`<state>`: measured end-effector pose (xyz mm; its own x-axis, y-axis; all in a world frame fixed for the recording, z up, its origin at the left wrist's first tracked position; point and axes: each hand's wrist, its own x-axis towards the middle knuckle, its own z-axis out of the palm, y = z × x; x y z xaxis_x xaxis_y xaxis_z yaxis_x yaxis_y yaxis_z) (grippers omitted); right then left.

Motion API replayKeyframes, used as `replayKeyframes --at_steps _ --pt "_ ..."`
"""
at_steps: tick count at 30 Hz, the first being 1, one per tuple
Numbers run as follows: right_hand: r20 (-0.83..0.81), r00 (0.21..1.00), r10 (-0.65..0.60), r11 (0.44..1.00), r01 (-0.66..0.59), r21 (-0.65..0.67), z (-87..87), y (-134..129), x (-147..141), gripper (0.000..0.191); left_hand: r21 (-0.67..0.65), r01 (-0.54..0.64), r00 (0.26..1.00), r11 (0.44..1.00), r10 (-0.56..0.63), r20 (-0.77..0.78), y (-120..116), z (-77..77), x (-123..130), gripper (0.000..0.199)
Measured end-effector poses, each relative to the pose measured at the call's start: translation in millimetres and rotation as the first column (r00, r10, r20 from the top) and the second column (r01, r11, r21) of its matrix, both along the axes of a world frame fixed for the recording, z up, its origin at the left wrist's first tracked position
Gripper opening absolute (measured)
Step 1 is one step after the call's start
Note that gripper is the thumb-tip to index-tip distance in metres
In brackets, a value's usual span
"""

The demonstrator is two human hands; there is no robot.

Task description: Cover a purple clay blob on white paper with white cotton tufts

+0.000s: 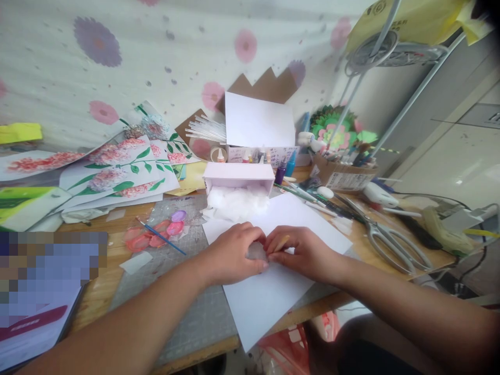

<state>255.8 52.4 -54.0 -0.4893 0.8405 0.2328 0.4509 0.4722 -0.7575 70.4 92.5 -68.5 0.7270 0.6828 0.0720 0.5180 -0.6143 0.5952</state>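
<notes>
Over the paper (258,307), the left grip (236,252) is cupping a clear piece (255,252); the right grip (299,251) is pinching a stick (282,242). Fine handwork is seemingly requiring steadiness.

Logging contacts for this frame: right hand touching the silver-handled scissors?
Apart. The head view shows part of the white paper and a strip of wooden tabletop between the right hand and the silver-handled scissors.

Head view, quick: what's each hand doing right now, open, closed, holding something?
Left hand: curled around a small greyish object; what it is cannot be told.
Right hand: closed, holding a thin tan stick.
</notes>
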Motion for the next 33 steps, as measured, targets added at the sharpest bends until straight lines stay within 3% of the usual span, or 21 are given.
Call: replayKeyframes --at_steps 2,10,17,25,30,33 --pt "-0.021 1.0 0.003 1.0 -0.003 -0.015 -1.0 0 0 0.007 0.005 0.007 1.0 1.0 -0.007 -0.002 0 -0.3 0 0.031" --pt "-0.014 0.999 0.049 0.998 -0.05 -0.043 -5.1 0 -1 0.006 0.045 -0.04 0.999 0.998 0.04 -0.003 2 -6.7 2 0.018" --pt "0.017 1.0 0.006 0.996 -0.005 -0.091 -5.0 2 -2 0.004 -0.021 0.032 0.999 0.999 -0.033 -0.019 -1 3.4 -2 0.039" --pt "-0.305 0.952 -0.035 0.972 -0.038 -0.23 -10.8 7 11 0.009 -0.01 0.002 0.999 1.0 -0.002 -0.033 0 0.7 -1 0.039" --pt "-0.196 0.979 0.058 0.976 -0.097 -0.197 -5.5 1 10 0.004 -0.02 -0.039 0.999 0.999 0.04 0.006 2 -1.1 2 0.027" --pt "-0.17 0.984 0.049 0.987 -0.074 -0.142 -8.0 0 7 0.007 -0.023 -0.053 0.998 0.998 0.054 0.044 2 -3.8 3 0.023"
